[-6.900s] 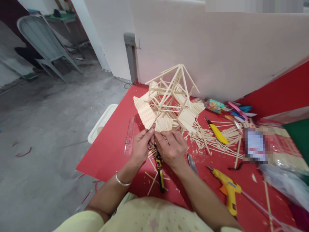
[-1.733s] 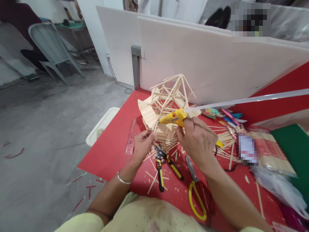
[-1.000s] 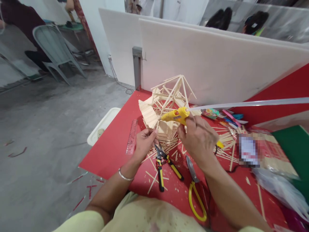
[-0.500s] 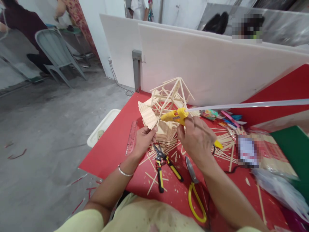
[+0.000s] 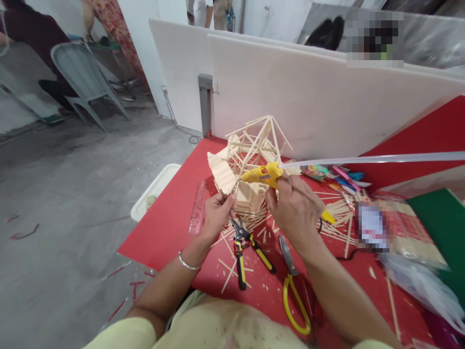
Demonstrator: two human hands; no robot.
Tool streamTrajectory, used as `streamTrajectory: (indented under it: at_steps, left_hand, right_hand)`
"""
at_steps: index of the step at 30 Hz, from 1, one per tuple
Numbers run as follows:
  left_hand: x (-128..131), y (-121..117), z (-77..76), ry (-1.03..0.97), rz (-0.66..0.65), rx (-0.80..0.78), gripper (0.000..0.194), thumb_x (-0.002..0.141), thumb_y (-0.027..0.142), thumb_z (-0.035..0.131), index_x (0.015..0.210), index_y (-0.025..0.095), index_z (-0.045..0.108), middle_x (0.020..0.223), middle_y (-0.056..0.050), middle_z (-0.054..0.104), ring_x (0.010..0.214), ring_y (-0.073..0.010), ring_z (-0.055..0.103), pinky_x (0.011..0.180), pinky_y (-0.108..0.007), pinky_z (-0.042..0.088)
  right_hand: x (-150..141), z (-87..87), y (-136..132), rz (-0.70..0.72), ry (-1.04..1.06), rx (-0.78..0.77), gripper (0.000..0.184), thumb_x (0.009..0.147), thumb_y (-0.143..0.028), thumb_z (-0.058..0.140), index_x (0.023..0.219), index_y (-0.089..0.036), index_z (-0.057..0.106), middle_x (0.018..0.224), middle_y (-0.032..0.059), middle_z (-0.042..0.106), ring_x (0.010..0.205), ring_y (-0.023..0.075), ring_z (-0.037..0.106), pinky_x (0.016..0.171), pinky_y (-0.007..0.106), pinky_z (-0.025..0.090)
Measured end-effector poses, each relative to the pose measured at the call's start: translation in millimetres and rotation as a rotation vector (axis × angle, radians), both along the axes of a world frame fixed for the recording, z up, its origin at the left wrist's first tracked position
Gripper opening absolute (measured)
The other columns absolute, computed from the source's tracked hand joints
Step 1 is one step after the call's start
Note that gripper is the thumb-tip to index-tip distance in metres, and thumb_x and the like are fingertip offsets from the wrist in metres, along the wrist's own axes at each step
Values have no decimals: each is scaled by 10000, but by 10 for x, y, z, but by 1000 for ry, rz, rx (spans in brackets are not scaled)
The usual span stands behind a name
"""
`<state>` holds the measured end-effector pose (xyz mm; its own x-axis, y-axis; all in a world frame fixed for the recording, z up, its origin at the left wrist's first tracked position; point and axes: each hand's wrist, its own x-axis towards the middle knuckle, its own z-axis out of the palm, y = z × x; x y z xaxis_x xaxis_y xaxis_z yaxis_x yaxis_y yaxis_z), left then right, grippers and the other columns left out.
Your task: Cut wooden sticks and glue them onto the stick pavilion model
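Note:
My right hand is closed round a yellow hot glue gun, with a long clear glue stick trailing from its back. The gun's nozzle points left, near the front left corner of a model made of thin wooden sticks. My left hand pinches a thin wooden stick just below the nozzle; fingers hide most of it. Beside it spreads a ribbed stick panel of the model. Close below my left hand lie pruning shears with black and yellow handles, their blades apart.
Yellow-handled scissors lie at the front. A clear ruler is at left on the red tabletop. Loose sticks, a yellow cutter and a plastic bag lie right. White boards stand behind. People work beyond.
Earlier both hands were together at the front panel and the glue gun lay on the table. Now it is in my right hand at the model's corner. The last second shows only slight shifts.

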<state>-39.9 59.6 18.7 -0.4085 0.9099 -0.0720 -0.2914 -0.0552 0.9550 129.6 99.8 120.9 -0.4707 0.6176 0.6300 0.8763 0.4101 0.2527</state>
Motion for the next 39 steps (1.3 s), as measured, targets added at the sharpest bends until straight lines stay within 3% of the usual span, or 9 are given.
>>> streamTrajectory:
  at_steps: [13, 22, 27, 39]
  left_hand:
    - [44, 72, -20, 5, 58, 56, 346, 776, 421, 777, 675, 155, 581, 489, 48, 539, 408, -51, 432, 424, -187, 311]
    - [86, 120, 68, -250, 26, -31, 361, 659, 412, 846, 720, 150, 605, 497, 48, 563, 342, -44, 409, 343, -181, 268]
    - [73, 106, 50, -282, -2, -8, 344, 710, 408, 789, 603, 138, 603, 493, 3, 584, 352, -56, 460, 356, -183, 328]
    - [51, 67, -30, -186, -14, 31, 299, 778, 370, 725, 612, 132, 652, 493, -10, 589, 377, -65, 485, 385, -181, 334]
  right_hand:
    - [13, -4, -8, -42, 8, 7, 248, 970, -309, 476, 1110, -148, 603, 875, 59, 637, 751, 172, 530, 626, 300, 287]
    - [3, -14, -23, -40, 13, -20, 242, 967, -297, 480, 1111, -146, 602, 889, 67, 640, 775, 184, 547, 625, 305, 278]
    - [11, -22, -16, -39, 22, -15, 248, 978, -303, 467, 1119, -149, 601, 905, 66, 643, 780, 183, 539, 655, 302, 303]
    - [-3, -40, 1, -48, 11, -25, 257, 976, -307, 469, 1137, -156, 602, 888, 60, 630, 772, 183, 510, 654, 308, 307]
